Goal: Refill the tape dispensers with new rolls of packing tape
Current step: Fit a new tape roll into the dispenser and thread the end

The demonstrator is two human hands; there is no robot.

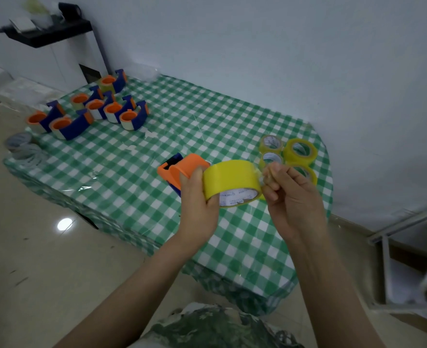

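Head view: both hands are up over the near side of the green checked cloth [157, 136]. The left hand [197, 204] is curled round the yellow tape roll [232, 180], thumb on top and fingers underneath, holding it clear of the table. Just left of the roll, tight against that thumb, is the orange dispenser [180, 169], a bit of blue showing behind it. I can't tell whether the hand carries it too or it rests on the cloth. The right hand [292, 199] is bunched at the roll's right edge, fingertips pinching the loose clear end of tape. Just beyond that hand, four spare yellow rolls [300, 149] lie flat in a cluster. Far left, the loaded dispensers [128, 118] stand grouped, blue and orange, and pale rings [24, 149] sit at the table's left edge
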